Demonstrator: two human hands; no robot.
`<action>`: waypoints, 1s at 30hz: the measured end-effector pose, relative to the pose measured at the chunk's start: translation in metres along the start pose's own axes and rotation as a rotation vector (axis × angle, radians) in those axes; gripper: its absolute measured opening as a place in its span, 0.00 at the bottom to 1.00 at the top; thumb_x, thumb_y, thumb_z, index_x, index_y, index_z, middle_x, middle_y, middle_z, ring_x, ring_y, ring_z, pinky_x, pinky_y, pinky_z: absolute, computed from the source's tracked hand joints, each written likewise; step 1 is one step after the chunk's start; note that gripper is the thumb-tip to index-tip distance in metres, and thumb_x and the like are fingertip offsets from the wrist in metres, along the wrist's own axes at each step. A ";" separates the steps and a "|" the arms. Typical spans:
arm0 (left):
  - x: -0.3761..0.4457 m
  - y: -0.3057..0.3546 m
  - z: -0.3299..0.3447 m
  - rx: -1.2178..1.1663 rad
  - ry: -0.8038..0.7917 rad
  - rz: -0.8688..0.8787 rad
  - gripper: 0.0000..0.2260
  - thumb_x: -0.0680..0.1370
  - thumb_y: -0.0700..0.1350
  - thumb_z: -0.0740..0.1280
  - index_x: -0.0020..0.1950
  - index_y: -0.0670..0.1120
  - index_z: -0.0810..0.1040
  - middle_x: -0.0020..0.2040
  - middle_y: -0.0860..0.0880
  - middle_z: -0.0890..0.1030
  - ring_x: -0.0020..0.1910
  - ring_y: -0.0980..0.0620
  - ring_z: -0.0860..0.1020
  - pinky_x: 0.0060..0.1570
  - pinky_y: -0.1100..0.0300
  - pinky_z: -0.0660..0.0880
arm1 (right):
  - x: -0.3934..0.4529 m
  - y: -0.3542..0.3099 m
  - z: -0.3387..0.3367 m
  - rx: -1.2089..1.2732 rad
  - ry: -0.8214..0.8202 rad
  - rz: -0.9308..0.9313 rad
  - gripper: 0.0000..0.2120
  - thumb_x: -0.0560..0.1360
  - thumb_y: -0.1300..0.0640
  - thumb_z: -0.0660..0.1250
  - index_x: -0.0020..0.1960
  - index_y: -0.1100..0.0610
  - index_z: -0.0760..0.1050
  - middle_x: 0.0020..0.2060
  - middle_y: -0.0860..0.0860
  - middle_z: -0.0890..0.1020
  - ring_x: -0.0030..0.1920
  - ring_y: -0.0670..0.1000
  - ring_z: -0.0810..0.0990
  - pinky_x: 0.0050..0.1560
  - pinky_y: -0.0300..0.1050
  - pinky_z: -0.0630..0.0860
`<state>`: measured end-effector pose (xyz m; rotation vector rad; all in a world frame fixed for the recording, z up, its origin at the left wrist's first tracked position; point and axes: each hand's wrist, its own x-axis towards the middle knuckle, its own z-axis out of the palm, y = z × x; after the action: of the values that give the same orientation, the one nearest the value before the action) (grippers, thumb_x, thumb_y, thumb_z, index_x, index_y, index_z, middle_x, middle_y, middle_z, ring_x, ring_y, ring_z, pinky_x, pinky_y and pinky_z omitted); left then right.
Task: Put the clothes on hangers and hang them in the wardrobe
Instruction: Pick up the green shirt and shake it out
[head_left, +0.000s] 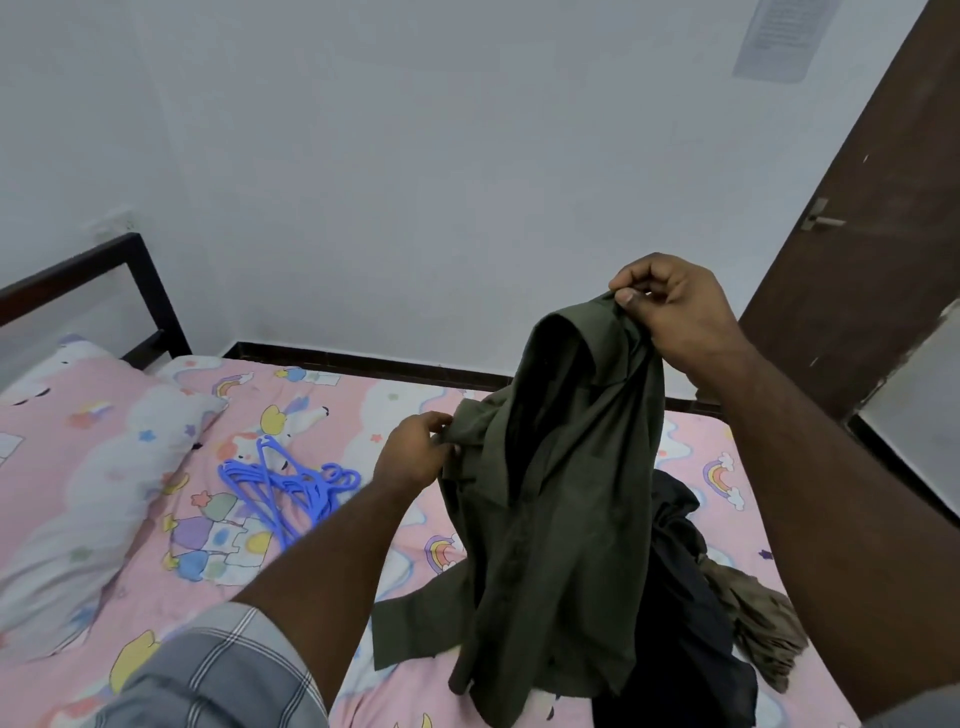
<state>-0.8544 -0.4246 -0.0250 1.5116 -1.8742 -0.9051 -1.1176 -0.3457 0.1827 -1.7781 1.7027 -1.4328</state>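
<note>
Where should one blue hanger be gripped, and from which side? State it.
Judging by how they lie, grip a blue hanger at its hook end, where the hooks curl out on the pile's right side, nearest the left hand. Come from above and the right: the arms are crossed and tangled flat on the bedsheet, so lifting by a hook should slide one free.

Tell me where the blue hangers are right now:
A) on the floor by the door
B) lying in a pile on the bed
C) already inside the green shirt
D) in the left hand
B: the blue hangers lie heaped on the bed, while both the left hand and right hand pinch the green shirt.
</note>
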 end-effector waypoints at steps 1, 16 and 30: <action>-0.004 0.000 0.002 0.013 0.014 0.016 0.15 0.77 0.40 0.69 0.65 0.46 0.81 0.60 0.48 0.83 0.58 0.46 0.80 0.59 0.54 0.76 | -0.002 -0.002 -0.002 0.004 0.002 0.003 0.11 0.78 0.64 0.67 0.44 0.49 0.81 0.40 0.44 0.84 0.41 0.43 0.80 0.49 0.41 0.76; 0.022 0.071 -0.177 -0.200 0.451 0.055 0.06 0.78 0.44 0.66 0.49 0.51 0.84 0.43 0.51 0.83 0.46 0.47 0.81 0.49 0.53 0.80 | 0.003 0.006 -0.026 -0.271 0.174 0.122 0.05 0.76 0.58 0.71 0.50 0.51 0.83 0.42 0.45 0.83 0.44 0.44 0.80 0.46 0.35 0.70; 0.024 0.109 -0.313 -0.026 0.540 0.259 0.04 0.79 0.45 0.69 0.49 0.50 0.85 0.45 0.54 0.83 0.49 0.52 0.80 0.50 0.56 0.76 | 0.057 -0.051 0.002 -0.508 0.117 -0.055 0.07 0.76 0.61 0.70 0.51 0.55 0.85 0.49 0.51 0.86 0.54 0.52 0.82 0.51 0.38 0.69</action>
<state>-0.6826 -0.4823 0.2529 1.2928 -1.5957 -0.3519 -1.0973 -0.3830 0.2466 -2.0295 2.2503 -1.2152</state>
